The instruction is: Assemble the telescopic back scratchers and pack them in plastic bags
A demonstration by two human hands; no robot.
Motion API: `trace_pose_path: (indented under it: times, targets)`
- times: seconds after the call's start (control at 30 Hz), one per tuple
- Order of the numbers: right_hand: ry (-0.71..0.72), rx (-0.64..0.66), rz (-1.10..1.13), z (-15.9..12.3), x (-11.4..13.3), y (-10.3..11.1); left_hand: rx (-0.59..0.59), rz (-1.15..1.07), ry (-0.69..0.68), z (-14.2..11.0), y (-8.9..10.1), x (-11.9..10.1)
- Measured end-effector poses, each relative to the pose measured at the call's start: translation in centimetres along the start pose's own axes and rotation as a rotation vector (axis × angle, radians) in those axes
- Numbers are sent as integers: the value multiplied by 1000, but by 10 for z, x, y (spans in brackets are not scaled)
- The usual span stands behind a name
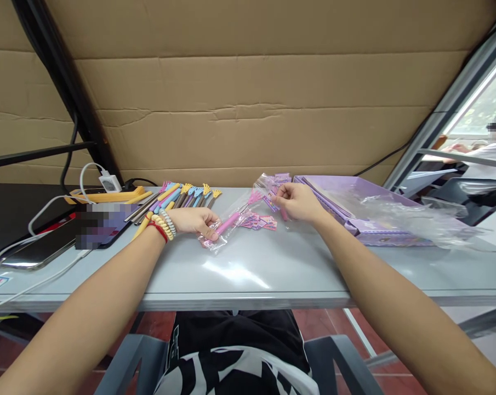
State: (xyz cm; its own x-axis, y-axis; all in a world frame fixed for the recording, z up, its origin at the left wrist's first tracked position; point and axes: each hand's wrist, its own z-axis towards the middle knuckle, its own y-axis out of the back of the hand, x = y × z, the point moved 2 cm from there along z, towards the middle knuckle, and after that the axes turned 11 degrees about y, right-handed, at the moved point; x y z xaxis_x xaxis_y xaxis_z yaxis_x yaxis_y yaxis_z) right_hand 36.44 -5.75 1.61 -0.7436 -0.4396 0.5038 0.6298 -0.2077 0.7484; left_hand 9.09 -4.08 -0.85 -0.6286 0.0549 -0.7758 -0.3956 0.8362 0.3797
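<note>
Flanking the hands [193, 221] [298, 202]: colourful scratchers [169, 198], purple box [389, 237]

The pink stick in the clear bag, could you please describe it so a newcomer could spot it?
On the grey table, the left hand holds a clear bag. Inside lies the pink stick, slanting up to the right. Unlike the multicoloured sticks further left, it is bagged.
</note>
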Motion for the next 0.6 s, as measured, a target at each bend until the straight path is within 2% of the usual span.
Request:
trace_pose_path:
  times: [0.17,0.33,0.6]
  targets:
    - [21,-216,-44,3,-7,0,26,16,-2,2,0,1]
    - [-40,-220,17,3,-9,-3,18,9,7,4,0,2]
    - [-61,-234,-124,6,-12,-6,14,21,15,4,-1,-2]
